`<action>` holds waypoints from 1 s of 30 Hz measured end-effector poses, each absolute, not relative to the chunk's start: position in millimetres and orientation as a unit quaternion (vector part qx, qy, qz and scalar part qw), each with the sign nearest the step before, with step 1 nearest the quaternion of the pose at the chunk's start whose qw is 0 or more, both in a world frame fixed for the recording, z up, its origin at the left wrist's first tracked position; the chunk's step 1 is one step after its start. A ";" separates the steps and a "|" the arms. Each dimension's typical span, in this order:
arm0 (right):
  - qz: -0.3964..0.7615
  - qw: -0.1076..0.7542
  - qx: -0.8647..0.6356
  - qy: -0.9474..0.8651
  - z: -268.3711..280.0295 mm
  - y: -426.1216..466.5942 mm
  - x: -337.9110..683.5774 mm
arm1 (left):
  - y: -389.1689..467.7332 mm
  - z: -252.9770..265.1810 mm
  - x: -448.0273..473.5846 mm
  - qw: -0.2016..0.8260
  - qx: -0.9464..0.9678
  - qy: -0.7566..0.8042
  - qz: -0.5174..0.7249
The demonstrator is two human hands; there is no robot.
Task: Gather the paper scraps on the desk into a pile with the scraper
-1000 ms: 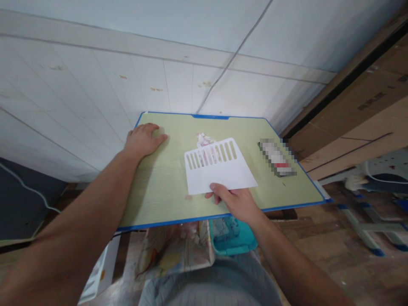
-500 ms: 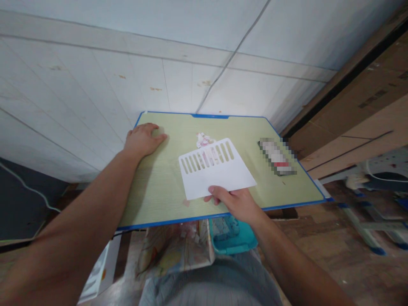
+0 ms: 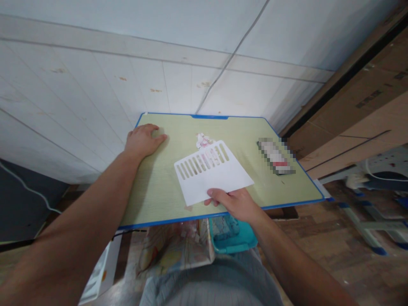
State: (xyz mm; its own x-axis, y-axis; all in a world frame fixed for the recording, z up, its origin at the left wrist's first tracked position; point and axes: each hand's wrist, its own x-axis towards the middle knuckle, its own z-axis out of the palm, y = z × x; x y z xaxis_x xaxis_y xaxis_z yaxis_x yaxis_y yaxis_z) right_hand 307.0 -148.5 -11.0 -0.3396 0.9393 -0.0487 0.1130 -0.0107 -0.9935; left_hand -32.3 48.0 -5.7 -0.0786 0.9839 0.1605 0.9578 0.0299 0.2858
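Observation:
A white card with a row of long slots [image 3: 213,182] is pinched at its near edge by my right hand [image 3: 234,202], thumb on top and fingers beneath. The card is held over the tabletop [image 3: 159,187], and pinkish bits show through some of its slots. Just beyond its far edge lies a small pile of pale, pink-tinged scraps [image 3: 203,140]. My left hand [image 3: 145,140] rests on the left side of the table with its fingers apart, holding nothing.
A blurred-out, dark-edged flat object [image 3: 276,156] lies on the table's right side. Below the front edge are a teal basket [image 3: 236,246] and a patterned bag [image 3: 178,255] with scraps inside. Cardboard boxes [image 3: 357,102] stand at the right, and a wall [image 3: 178,80] is behind.
My right hand has shifted the slotted card slightly left and toward me, with a small turn. The left hand has stayed in place.

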 end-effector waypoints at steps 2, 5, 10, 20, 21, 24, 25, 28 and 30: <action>0.562 0.370 -0.442 -0.593 -10.9 -148.4 306.5 | 48.6 -6.3 -32.7 0.041 0.679 0.715 0.165; 0.568 0.371 -0.439 -0.589 -11.0 -148.1 306.0 | 50.0 -7.7 -34.2 0.042 0.681 0.711 0.169; 0.571 0.370 -0.439 -0.587 -10.9 -147.9 307.0 | 51.1 -8.0 -35.2 0.041 0.681 0.712 0.166; 0.570 0.365 -0.451 -0.582 -12.2 -148.5 310.4 | 52.0 -9.3 -37.3 0.042 0.676 0.717 0.163; 0.572 0.362 -0.451 -0.582 -11.8 -148.4 310.7 | 52.3 -9.5 -37.6 0.042 0.676 0.718 0.163; 0.570 0.364 -0.454 -0.580 -11.6 -148.1 311.0 | 52.6 -9.5 -37.6 0.044 0.676 0.717 0.165; 0.568 0.366 -0.455 -0.580 -11.8 -148.0 310.9 | 52.5 -9.3 -37.4 0.044 0.676 0.717 0.165; 0.572 0.367 -0.451 -0.579 -12.6 -147.7 310.9 | 51.6 -8.4 -36.3 0.044 0.677 0.716 0.164; 0.574 0.366 -0.450 -0.579 -12.6 -147.8 310.8 | 50.9 -7.8 -35.7 0.043 0.677 0.716 0.164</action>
